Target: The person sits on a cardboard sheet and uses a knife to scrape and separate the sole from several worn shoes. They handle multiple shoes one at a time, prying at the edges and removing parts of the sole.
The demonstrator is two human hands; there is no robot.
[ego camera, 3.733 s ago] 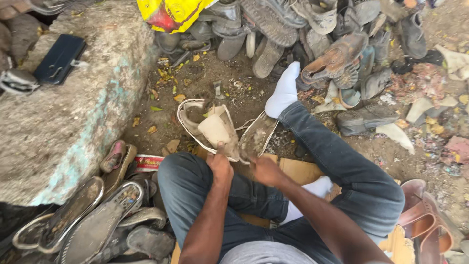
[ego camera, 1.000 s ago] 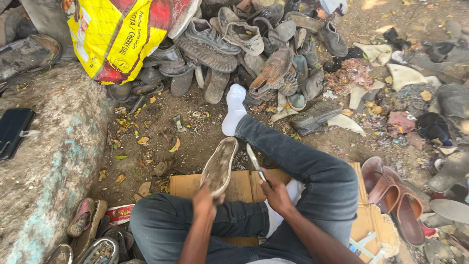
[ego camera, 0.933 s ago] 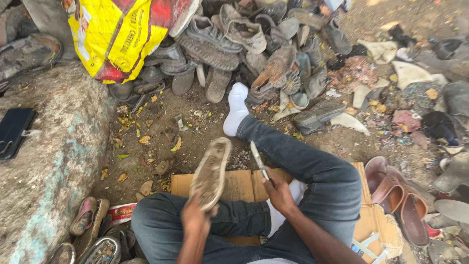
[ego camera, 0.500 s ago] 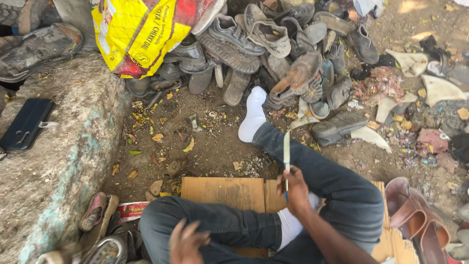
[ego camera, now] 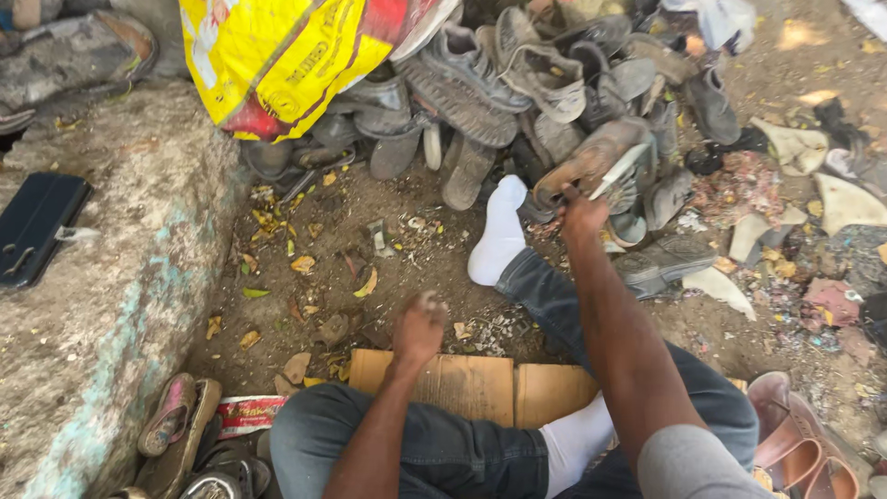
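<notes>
My right hand (ego camera: 582,214) reaches forward over my outstretched leg to the pile of worn shoes (ego camera: 517,83). It grips a knife (ego camera: 612,181) whose pale blade lies against a brown shoe (ego camera: 591,159) at the pile's front. My left hand (ego camera: 418,328) hovers over the dirt just past a cardboard sheet (ego camera: 462,383). Its fingers are curled under and I see nothing in it. My white-socked foot (ego camera: 497,236) points toward the pile.
A yellow and red sack (ego camera: 286,60) leans at the back. A rough concrete ledge (ego camera: 102,305) with a black wallet (ego camera: 37,226) runs along the left. Sandals (ego camera: 176,430) lie at its foot, brown sandals (ego camera: 795,444) at the right. Scraps and cut soles (ego camera: 832,203) litter the right.
My left hand has let go of the shoe sole it held and has moved forward over the dirt. My right hand has stretched out with the knife to the shoe pile.
</notes>
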